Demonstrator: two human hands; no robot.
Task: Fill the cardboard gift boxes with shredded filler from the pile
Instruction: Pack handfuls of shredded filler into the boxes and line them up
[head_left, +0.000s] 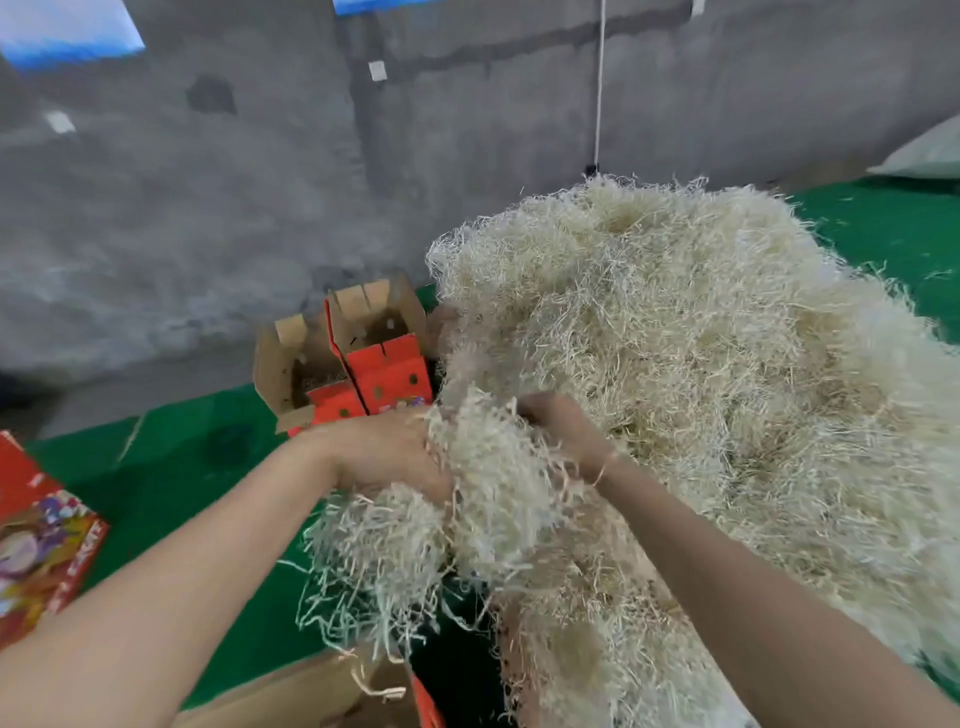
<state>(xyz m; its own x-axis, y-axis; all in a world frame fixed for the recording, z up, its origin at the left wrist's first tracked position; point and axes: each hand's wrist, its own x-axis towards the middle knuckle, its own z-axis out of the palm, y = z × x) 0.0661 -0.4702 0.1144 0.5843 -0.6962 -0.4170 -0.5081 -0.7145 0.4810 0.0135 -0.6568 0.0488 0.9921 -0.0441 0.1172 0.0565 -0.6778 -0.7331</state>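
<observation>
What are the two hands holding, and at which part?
Both grip one clump of shredded filler: the left hand on its left side, the right hand on its upper right side.

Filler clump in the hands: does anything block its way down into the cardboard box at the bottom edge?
Nothing visible does. The left hand and right hand grip the filler clump directly above the dark opening of the cardboard box. The clump's right side merges with the pile, so it may drag.

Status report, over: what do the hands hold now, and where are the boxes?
Left grip and right grip both clutching one filler clump at the pile edge. Left open box and right open box beyond the hands. No obstacle seen.
</observation>
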